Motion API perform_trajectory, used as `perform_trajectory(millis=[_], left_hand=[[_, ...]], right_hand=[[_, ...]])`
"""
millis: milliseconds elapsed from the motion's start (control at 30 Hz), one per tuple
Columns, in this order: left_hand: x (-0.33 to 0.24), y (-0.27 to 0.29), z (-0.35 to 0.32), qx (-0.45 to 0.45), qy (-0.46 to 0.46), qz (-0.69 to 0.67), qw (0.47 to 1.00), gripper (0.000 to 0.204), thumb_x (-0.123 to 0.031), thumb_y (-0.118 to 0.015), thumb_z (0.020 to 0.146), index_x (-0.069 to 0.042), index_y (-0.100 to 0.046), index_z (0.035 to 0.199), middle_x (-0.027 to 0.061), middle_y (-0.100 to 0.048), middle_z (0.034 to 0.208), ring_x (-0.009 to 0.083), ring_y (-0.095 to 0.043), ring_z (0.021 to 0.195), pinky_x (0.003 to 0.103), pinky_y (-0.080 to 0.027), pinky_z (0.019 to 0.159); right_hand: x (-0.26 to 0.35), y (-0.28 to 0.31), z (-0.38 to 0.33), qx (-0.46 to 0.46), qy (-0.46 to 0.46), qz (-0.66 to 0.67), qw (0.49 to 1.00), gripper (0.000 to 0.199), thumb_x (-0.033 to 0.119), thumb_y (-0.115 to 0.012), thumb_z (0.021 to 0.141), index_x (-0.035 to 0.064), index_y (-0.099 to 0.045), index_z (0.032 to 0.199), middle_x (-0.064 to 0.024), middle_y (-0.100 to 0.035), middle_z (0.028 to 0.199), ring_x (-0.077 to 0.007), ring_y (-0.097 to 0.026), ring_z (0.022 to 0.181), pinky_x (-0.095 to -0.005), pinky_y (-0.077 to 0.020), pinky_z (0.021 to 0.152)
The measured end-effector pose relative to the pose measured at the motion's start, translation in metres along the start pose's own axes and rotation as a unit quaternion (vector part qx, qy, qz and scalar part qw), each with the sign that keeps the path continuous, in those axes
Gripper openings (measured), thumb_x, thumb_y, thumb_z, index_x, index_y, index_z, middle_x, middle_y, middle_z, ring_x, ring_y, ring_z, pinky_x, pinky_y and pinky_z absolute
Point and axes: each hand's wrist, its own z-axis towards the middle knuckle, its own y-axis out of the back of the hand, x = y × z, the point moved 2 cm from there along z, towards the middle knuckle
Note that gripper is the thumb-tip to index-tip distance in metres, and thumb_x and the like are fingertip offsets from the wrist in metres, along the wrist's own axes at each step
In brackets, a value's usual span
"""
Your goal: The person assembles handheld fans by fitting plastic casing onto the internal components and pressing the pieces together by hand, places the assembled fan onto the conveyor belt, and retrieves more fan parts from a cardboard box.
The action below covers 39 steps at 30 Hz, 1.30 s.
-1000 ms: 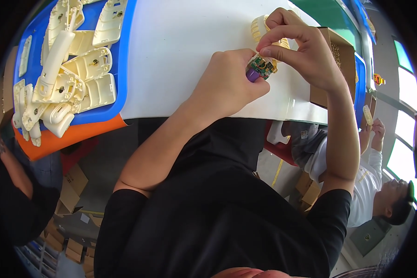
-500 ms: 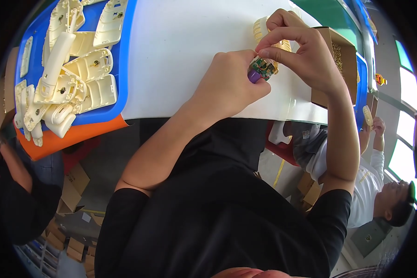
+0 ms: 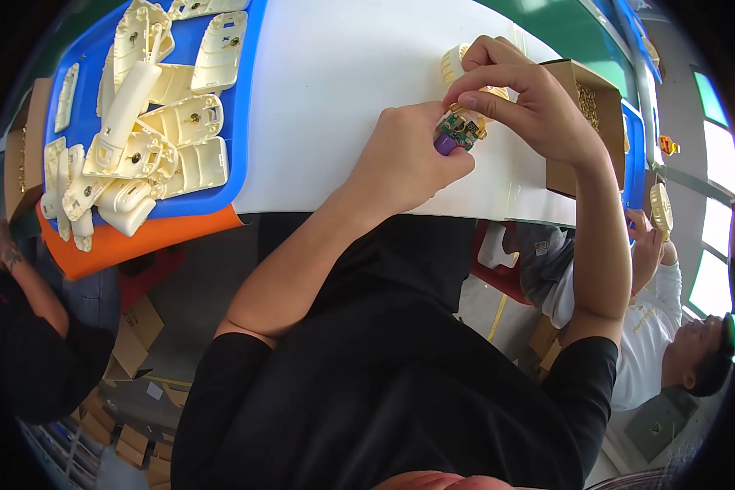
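Over the white table my left hand [image 3: 408,155] is closed around a small assembly with a green circuit board [image 3: 464,129] and a purple cylinder [image 3: 445,144] at its lower end. My right hand [image 3: 523,94] reaches in from the right, thumb and forefinger pinched together at the top of the board. What those fingertips hold, if anything, is too small to make out. Just beyond the hands lies a cream ribbed plastic part [image 3: 453,64], partly hidden by the right hand.
A blue tray [image 3: 238,155] heaped with cream plastic shells [image 3: 192,118] stands at the left, over an orange sheet [image 3: 139,242]. To the right is a cardboard box [image 3: 565,173] holding small brass-coloured pieces. Co-workers sit on both sides; the right one [image 3: 647,261] handles a cream part.
The view has shifted slightly, so the tray appears further right and lower. My hands keep their grip, with the board turned a little. The right co-worker's hands and cream part have moved.
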Motion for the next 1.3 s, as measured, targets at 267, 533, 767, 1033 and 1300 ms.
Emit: perform_trajectory(millis=[267, 533, 767, 1033, 1300], left_hand=[[0.0, -0.001, -0.001, -0.007, -0.026, 0.012, 1.0, 0.024, -0.011, -0.069, 0.08, 0.005, -0.067, 0.097, 0.0057, -0.064, 0.068, 0.0107, -0.062, 0.055, 0.027, -0.053, 0.05], [0.004, -0.003, 0.0, 0.001, -0.036, 0.023, 0.999, 0.025, -0.012, -0.068, 0.08, 0.005, -0.066, 0.098, 0.0048, -0.063, 0.067, 0.0104, -0.061, 0.053, 0.027, -0.053, 0.05], [0.002, -0.002, 0.002, 0.0, -0.03, 0.035, 0.999, 0.026, -0.012, -0.067, 0.08, 0.005, -0.066, 0.1, 0.0041, -0.062, 0.066, 0.0104, -0.06, 0.053, 0.027, -0.053, 0.049], [-0.003, 0.0, -0.001, 0.001, -0.01, -0.005, 1.0, 0.025, -0.011, -0.067, 0.08, 0.006, -0.064, 0.099, 0.0047, -0.062, 0.066, 0.0107, -0.061, 0.054, 0.027, -0.052, 0.049], [-0.009, 0.004, -0.014, -0.049, 0.008, -0.151, 0.987, 0.019, -0.011, -0.068, 0.083, 0.004, -0.061, 0.092, 0.0054, -0.062, 0.067, 0.0112, -0.059, 0.052, 0.028, -0.051, 0.048]], right_hand=[[0.012, 0.003, 0.004, 0.025, -0.042, -0.022, 0.999, 0.016, 0.019, -0.08, 0.088, 0.0058, -0.077, 0.096, -0.0014, -0.047, 0.091, -0.0154, -0.05, 0.088, -0.0308, -0.0448, 0.081], [0.025, 0.012, 0.02, 0.109, -0.115, -0.066, 0.985, 0.01, 0.013, -0.078, 0.086, 0.0044, -0.077, 0.093, -0.0021, -0.05, 0.086, -0.0157, -0.052, 0.084, -0.0302, -0.0436, 0.076], [0.033, 0.013, 0.026, 0.106, -0.102, -0.136, 0.98, 0.017, 0.017, -0.075, 0.086, 0.0025, -0.078, 0.093, -0.0079, -0.063, 0.09, -0.0231, -0.062, 0.087, -0.0342, -0.0501, 0.081], [0.03, 0.019, 0.019, 0.083, -0.028, -0.105, 0.991, 0.019, 0.017, -0.075, 0.088, 0.0036, -0.077, 0.1, -0.0063, -0.064, 0.091, -0.0222, -0.061, 0.084, -0.0348, -0.0498, 0.079], [0.087, 0.015, 0.05, -0.046, -0.048, 0.021, 0.998, 0.021, 0.01, -0.073, 0.089, 0.0043, -0.073, 0.109, -0.0078, -0.065, 0.097, -0.0207, -0.062, 0.086, -0.0295, -0.0502, 0.079]])
